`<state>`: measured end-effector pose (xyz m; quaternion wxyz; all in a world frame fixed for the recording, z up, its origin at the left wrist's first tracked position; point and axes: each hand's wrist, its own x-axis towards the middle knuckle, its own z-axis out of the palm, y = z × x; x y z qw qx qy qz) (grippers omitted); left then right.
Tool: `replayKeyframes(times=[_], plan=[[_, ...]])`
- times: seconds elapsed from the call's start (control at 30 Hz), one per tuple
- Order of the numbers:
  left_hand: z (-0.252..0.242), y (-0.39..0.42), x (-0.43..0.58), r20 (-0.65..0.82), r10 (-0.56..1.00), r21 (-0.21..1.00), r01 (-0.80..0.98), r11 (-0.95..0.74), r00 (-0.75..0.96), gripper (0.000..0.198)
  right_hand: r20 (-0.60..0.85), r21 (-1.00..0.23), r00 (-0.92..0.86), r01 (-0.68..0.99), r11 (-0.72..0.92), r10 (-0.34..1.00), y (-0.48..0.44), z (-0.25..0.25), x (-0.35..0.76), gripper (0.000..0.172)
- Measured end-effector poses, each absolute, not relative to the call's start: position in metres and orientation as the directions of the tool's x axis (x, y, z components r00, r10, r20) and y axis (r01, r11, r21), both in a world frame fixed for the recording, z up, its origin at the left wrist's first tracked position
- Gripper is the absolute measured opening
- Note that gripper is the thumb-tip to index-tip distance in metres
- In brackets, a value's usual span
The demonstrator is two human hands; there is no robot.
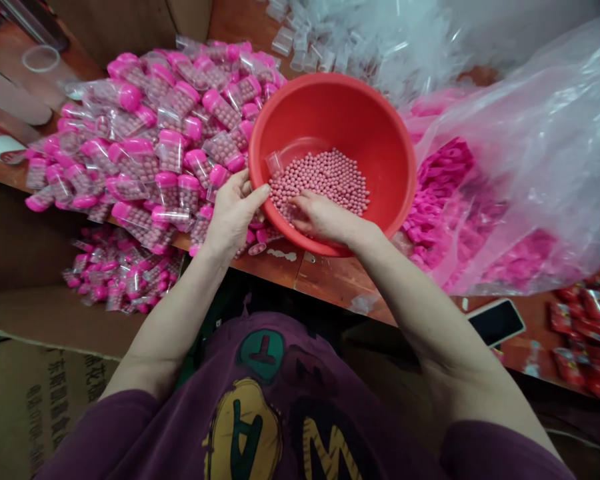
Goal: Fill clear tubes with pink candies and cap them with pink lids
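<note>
A red bowl point(390, 147) stands on the wooden table, with many small pink balls point(330, 173) in its bottom. A clear plastic tube point(275, 163) lies against the balls at the bowl's left side. My left hand point(237, 207) grips the bowl's left rim, thumb on top and the other fingers partly hidden outside. Inside the bowl, my right hand point(320, 215) reaches into the balls with bent fingers; their tips are partly buried, and what they hold, if anything, is hidden. Left of the bowl lies a big heap of filled clear tubes with pink caps point(173, 150).
Empty clear tubes point(320, 50) are piled behind the bowl. To the right, a plastic bag point(545, 153) holds pink caps point(440, 180). A phone point(497, 323) and red packets point(590, 327) lie at the right. More filled tubes fill a cardboard box point(45, 303) below the table's left edge.
</note>
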<state>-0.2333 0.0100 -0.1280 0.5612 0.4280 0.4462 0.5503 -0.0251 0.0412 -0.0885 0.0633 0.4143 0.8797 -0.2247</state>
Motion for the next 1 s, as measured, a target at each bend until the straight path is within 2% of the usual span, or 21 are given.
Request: replayKeyframes(times=[0.13,0.27,0.37,0.47,0.57,0.67,0.73,0.8,0.87,0.93,1.0], plan=[[-0.128,0.009,-0.232,-0.007,1.000,0.978,-0.208,0.005,-0.010,0.056,-0.333,-0.211,-0.577,0.817,0.537,0.746,0.055,-0.091,-0.003,0.030],[-0.128,0.007,-0.233,-0.004,0.999,0.984,-0.179,-0.003,-0.038,0.055,-0.211,-0.030,-0.399,0.915,0.402,0.892,0.082,-0.101,0.034,0.031],[-0.127,0.006,-0.233,-0.029,0.999,0.981,-0.190,0.024,-0.025,0.058,-0.139,-0.027,-0.345,0.938,0.345,0.928,0.091,-0.109,0.040,0.036],[-0.126,0.007,-0.232,-0.033,0.999,0.976,-0.214,0.028,-0.022,0.056,-0.236,-0.060,-0.445,0.894,0.444,0.864,0.083,-0.110,0.013,0.035],[-0.127,0.009,-0.231,-0.037,0.999,0.977,-0.212,0.032,-0.022,0.053,-0.337,-0.181,-0.592,0.804,0.567,0.732,0.070,-0.106,-0.021,0.036],[-0.134,0.011,-0.230,-0.003,0.999,0.990,-0.143,-0.002,-0.037,0.053,-0.318,-0.398,-0.662,0.743,0.538,0.679,0.063,-0.100,-0.032,0.032],[-0.136,0.009,-0.231,0.081,0.990,0.996,-0.016,-0.083,-0.116,0.056,-0.247,-0.515,-0.638,0.724,0.459,0.729,0.062,-0.095,-0.025,0.033],[-0.131,0.006,-0.232,0.231,0.942,0.966,0.174,-0.191,-0.244,0.059,-0.174,-0.627,-0.585,0.686,0.369,0.792,0.061,-0.092,-0.013,0.035],[-0.118,0.000,-0.231,0.384,0.867,0.900,0.338,-0.274,-0.318,0.050,-0.121,-0.741,-0.530,0.611,0.278,0.839,0.058,-0.089,-0.003,0.037],[-0.102,-0.005,-0.225,0.460,0.841,0.853,0.406,-0.329,-0.285,0.033,-0.086,-0.830,-0.462,0.524,0.193,0.883,0.053,-0.087,-0.001,0.039],[-0.089,-0.005,-0.214,0.449,0.874,0.853,0.381,-0.356,-0.188,0.025,-0.055,-0.877,-0.382,0.460,0.138,0.923,0.047,-0.085,-0.004,0.044]])
